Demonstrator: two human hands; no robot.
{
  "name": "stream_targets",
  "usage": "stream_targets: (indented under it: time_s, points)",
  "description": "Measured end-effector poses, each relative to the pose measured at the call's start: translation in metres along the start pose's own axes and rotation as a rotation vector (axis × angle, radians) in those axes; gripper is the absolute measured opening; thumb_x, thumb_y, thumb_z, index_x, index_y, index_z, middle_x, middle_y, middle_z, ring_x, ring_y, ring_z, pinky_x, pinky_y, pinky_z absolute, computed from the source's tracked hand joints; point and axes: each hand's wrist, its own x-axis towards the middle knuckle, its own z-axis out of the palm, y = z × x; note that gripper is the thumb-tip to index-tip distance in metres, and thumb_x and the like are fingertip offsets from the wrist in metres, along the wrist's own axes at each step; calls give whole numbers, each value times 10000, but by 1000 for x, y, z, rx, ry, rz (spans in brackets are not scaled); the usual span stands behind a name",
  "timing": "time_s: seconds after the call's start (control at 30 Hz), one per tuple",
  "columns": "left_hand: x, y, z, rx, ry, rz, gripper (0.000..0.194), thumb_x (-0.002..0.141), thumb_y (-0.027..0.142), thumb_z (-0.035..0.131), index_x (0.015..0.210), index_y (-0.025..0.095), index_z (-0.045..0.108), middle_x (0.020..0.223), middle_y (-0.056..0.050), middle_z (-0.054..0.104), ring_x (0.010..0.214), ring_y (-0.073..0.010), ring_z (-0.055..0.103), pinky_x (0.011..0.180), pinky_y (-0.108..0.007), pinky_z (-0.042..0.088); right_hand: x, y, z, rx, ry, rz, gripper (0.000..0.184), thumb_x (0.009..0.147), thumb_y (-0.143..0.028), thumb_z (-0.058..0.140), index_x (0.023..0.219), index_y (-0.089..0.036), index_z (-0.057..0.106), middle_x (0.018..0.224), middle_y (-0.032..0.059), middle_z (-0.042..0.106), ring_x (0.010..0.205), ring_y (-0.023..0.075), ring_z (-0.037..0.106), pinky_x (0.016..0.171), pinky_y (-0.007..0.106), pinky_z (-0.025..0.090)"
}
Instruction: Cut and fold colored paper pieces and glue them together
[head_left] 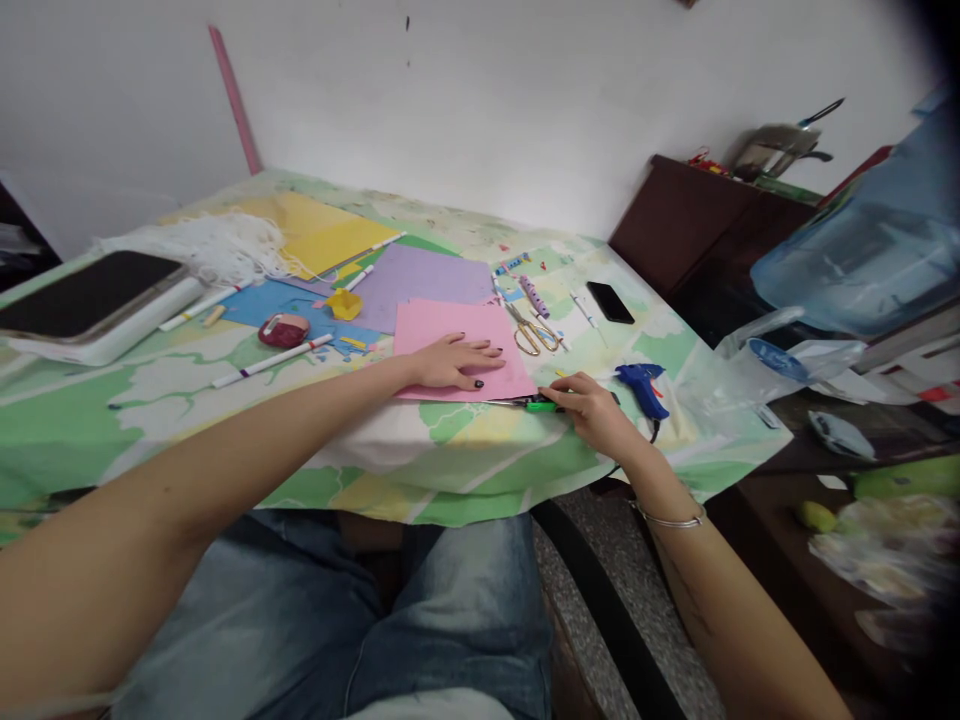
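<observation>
The left hand (454,362) lies flat, its fingers spread wide, on the pink paper (420,335) by the near edge of the table (660,310). The right hand, (596,405) its fingers drawn close together, is the nearer of the 2 to the green-and-black tool (538,406), though I cannot tell whether it grips it. The tool lies under those fingers at the paper's near right corner, its long axis roughly along the table's near edge.

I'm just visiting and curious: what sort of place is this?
Probably a room in a home: a patterned tablecloth, a large water bottle and a dark cabinet suggest it.
</observation>
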Motion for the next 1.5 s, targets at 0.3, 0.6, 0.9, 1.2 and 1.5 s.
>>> stream_targets:
  time_s: [0.3,0.6,0.9,1.2,1.5]
  points:
    - [0,2,-1,-4,-5,-11,612,858,497,405,1425,331,242,1524,-12,193,1405,-210,116,1094,-481,22,-10,0,-4,8,11,11,496,792,18,366,1145,-202,636,1019,123,618,896,238,524,755,395,478]
    - [0,3,0,5,-6,-13,612,859,486,405,1427,330,240,1526,-10,184,1404,-218,118,1094,-475,27,2,-12,3,0,-2,-22,517,769,42,369,1162,-178,621,1001,128,612,877,232,504,775,402,478]
    - [0,2,0,26,2,-9,605,870,505,380,1430,331,230,1525,-10,185,1404,-215,121,1095,-477,36,2,-15,5,64,47,-37,459,791,21,393,1152,-166,607,1000,117,645,899,241,530,757,396,498]
    - [-1,1,1,27,20,2,610,867,513,387,1427,317,247,1522,-18,205,1402,-215,132,1097,-476,33,-5,-20,9,112,98,32,395,819,-16,418,1113,-166,636,920,120,647,845,222,578,681,350,534]
    - [-2,2,0,20,18,1,611,871,530,373,1427,309,252,1523,-28,198,1400,-227,140,1095,-482,33,8,-28,16,87,90,-34,514,782,36,372,1184,-179,609,1046,94,691,865,228,545,727,398,531]
